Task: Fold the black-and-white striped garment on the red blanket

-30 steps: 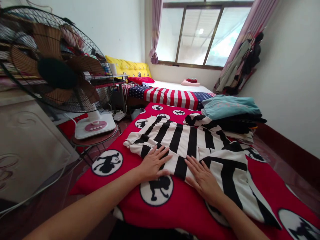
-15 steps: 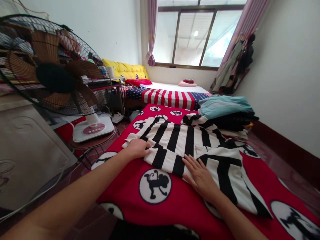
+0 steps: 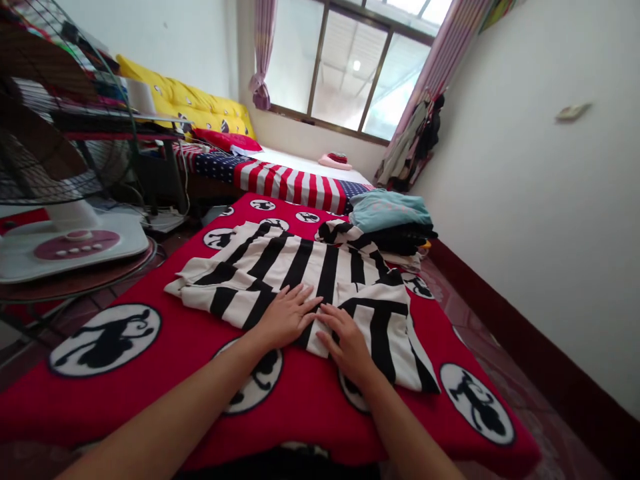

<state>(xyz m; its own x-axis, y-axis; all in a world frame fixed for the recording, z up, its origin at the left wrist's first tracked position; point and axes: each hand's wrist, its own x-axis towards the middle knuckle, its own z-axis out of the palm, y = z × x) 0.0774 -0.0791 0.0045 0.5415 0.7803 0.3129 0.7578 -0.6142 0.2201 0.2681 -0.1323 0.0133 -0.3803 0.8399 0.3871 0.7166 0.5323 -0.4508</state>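
A black-and-white striped shirt point(image 3: 295, 257) lies spread over a red blanket point(image 3: 165, 393) printed with monkeys in white circles. Its near edge is folded over, and one part sticks out toward the right front. My left hand point(image 3: 287, 317) rests flat on the near edge of the shirt, fingers spread. Right beside it, my right hand point(image 3: 345, 340) lies on the same edge, fingers stretched out, its fingertips close to those of the left. Neither hand grips the cloth.
Behind the shirt at the right stands a stack of folded clothes point(image 3: 393, 213), light blue on top. At the left, an electric fan point(image 3: 75, 233) sits on a round stool. A bed point(image 3: 295, 183) with a striped, starred cover stands under the window; clothes point(image 3: 410, 147) hang by the curtain.
My left hand has slid right along the shirt's near edge, from its left corner to beside my right hand. The view has turned to the right.
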